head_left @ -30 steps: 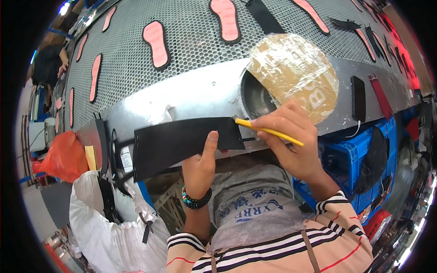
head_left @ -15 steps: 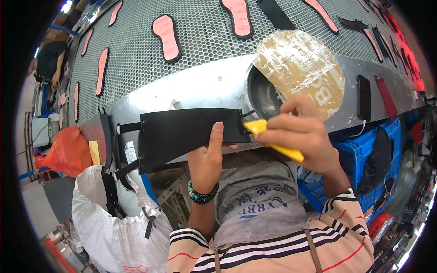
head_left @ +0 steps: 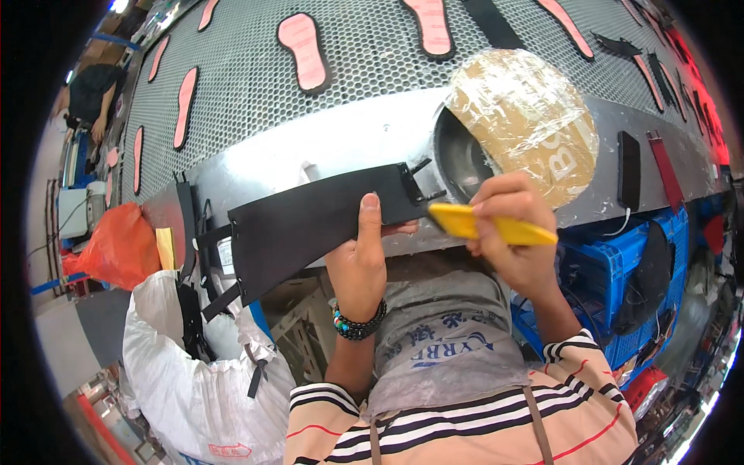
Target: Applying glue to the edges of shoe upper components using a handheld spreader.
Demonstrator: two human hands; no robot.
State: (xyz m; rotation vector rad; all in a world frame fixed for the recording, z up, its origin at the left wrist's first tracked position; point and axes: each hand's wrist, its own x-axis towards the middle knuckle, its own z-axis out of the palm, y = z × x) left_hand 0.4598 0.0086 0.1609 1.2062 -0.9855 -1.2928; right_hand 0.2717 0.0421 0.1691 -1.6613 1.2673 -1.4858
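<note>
My left hand point(head_left: 359, 267) grips a flat black shoe-upper piece point(head_left: 306, 218) with straps at both ends, thumb on top and fingers underneath. In my right hand point(head_left: 513, 229) is a yellow flat-handled brush point(head_left: 456, 222), pinched between thumb and fingers. Its dark tip is close to the right end of the black piece; whether they touch, I cannot tell. Just beyond my right hand, a round metal bowl point(head_left: 459, 155) is partly covered by a cardboard disc point(head_left: 531, 116) wrapped in clear film.
Pink insoles point(head_left: 304, 54) with black rims lie on the perforated conveyor point(head_left: 232, 93) beyond the metal ledge. A phone point(head_left: 628, 167) with a cable and a dark red strip point(head_left: 664, 167) rest at right, above a blue crate point(head_left: 620, 267). A white sack point(head_left: 178, 387) stands at left.
The black piece has tilted, its right end rising and its left end dropping. My right hand has drawn the brush slightly right, turning it flatter. The insoles have shifted in view.
</note>
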